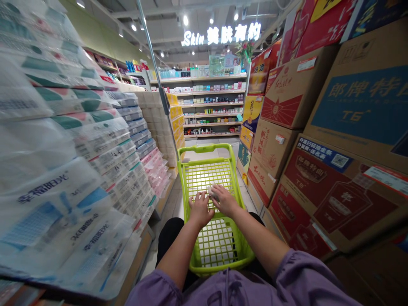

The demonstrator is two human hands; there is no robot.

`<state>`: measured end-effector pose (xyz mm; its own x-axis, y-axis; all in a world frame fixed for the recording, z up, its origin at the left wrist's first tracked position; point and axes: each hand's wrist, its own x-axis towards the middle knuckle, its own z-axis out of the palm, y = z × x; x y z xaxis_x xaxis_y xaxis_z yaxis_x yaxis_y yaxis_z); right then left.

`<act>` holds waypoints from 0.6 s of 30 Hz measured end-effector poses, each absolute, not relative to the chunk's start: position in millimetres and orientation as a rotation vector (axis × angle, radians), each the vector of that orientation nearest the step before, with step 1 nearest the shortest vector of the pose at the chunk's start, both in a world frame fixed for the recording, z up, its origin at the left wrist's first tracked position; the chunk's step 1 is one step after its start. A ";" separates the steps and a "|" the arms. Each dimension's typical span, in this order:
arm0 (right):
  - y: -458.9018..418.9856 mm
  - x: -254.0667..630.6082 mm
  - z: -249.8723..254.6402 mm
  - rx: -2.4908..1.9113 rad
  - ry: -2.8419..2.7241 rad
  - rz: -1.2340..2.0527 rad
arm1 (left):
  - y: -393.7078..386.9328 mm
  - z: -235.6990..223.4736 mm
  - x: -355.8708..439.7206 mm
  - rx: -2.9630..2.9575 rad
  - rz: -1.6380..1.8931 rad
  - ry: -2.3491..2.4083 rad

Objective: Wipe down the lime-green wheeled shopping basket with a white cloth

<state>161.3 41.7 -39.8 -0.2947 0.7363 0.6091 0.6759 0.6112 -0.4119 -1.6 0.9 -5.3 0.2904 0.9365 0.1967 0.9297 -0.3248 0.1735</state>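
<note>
Position: green basket (204,270) stood between the wearer's knees (168,238), nr. the body, w/ wrapped packs (117,170) stacked to the L and cartons (280,102) to the R. Both hands were over the basket, within its outline.

L hand (200,209): palm down, fingers spread and slightly bent, nothing seen in it.
R hand (225,199): fingers bent, tips just beside the L hand. A small white item (209,191) showed at those tips — ID unclear. Whether the R hand pinched it or merely touched it, I cannot tell.

Handling (judged): the step in hand appeared to be fingertip work on the small white item above the basket. Good practice req'd a light, definite hold w/ the R hand, the L hand cupped beneath as a catch, and low wrists. Max. care was due at the grid gaps — a piece that small might have slipped through. Light knee contact either side would have helped steady the basket.
</note>
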 end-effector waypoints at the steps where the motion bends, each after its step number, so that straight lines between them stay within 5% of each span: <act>1: 41.8 161.0 -40.3 -1.069 -2.086 0.112 | 0.8 -5.3 -1.7 2.504 0.411 1.812; 8: 46.0 166.5 -39.3 -1.405 -1.814 0.049 | -0.7 -2.5 -0.9 2.485 0.385 1.814; 14: 44.0 160.4 -44.8 -1.015 -2.078 0.199 | 0.2 -4.0 -0.9 2.486 0.425 1.812; 18: 48.0 163.9 -45.5 -1.185 -1.877 0.139 | 0.1 -4.9 -1.6 2.488 0.436 1.805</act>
<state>163.9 48.0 -45.5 -0.1514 0.7727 0.6164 0.6736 0.5370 -0.5078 -1.6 0.1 -4.9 0.2845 0.9368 0.2038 0.9264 -0.3233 0.1928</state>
